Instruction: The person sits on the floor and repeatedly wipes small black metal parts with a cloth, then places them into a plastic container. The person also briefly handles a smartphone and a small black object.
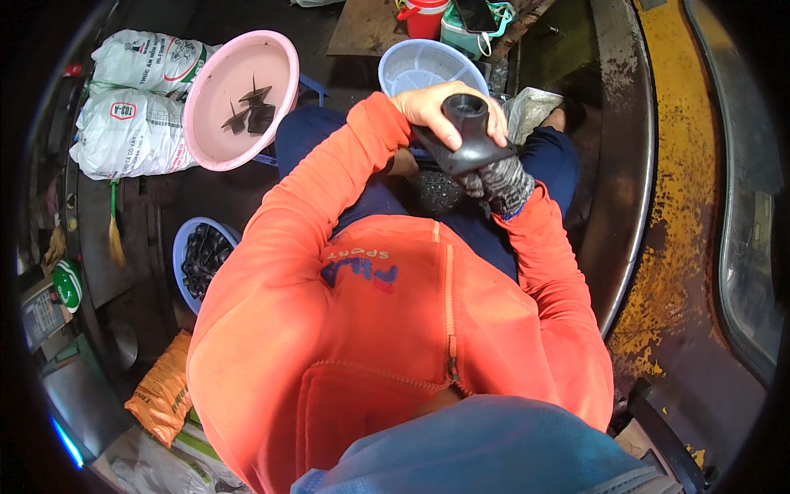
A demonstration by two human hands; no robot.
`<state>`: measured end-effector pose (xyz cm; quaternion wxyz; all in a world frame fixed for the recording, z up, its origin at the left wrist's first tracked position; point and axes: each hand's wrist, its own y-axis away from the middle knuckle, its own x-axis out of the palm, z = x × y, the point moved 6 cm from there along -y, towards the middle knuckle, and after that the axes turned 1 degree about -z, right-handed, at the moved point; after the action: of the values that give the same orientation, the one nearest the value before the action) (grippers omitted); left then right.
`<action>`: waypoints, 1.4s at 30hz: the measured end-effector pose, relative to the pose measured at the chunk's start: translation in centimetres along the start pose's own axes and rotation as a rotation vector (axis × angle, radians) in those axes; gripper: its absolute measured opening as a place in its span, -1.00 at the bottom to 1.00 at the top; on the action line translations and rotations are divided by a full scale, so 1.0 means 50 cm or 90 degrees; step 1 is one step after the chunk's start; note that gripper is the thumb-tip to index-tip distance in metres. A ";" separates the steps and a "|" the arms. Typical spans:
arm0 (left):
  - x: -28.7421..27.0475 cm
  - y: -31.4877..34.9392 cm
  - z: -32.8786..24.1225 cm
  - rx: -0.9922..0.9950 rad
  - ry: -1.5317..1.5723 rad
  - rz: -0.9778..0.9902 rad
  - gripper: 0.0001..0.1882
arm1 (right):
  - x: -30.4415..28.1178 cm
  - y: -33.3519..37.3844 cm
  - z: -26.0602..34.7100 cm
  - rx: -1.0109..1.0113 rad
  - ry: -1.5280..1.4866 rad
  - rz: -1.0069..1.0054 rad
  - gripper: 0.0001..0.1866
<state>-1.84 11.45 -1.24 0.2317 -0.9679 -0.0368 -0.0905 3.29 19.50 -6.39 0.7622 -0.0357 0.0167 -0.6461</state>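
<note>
A black moulded part (471, 150) with a round hollow neck and a wider flared base is held up between my hands, over my lap. My bare left hand (434, 109) closes over its top and left side, fingers around the neck. Underneath, my right hand (504, 183), in a grey knitted glove, grips the base. A dark container (436, 194) with small bits in it is partly visible below, between my legs. Just beyond my hands lies a light blue mesh basket (415, 56). Several black finned pieces (253, 107) rest in a pink basin (288, 66) to the left.
A blue tub (178, 262) full of black pieces stands at my left side. White sacks (136, 123) lie behind the pink basin. A red bucket (424, 20) and a teal basket (461, 37) are at the far side. A rusty yellow panel (683, 189) rises on the right.
</note>
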 end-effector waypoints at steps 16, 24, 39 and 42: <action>0.035 0.007 -0.024 0.104 -0.401 -0.699 -0.57 | -0.027 -0.051 -0.001 -0.173 -0.094 -0.152 -0.77; 0.021 0.019 -0.040 0.016 -0.294 -0.491 -0.61 | -0.001 -0.024 0.094 -0.304 0.349 0.036 -0.70; -0.002 -0.005 0.003 -0.003 -0.042 -0.159 -0.51 | -0.016 0.024 -0.013 -0.084 0.287 0.125 -0.46; 0.020 -0.020 -0.003 0.076 0.069 0.000 -0.49 | -0.025 0.050 -0.028 -0.179 0.200 0.112 -0.50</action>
<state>-0.97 12.29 -0.46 0.2903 -0.9461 -0.0295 -0.1408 5.44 21.10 -8.00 0.7913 -0.0394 0.2281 -0.5659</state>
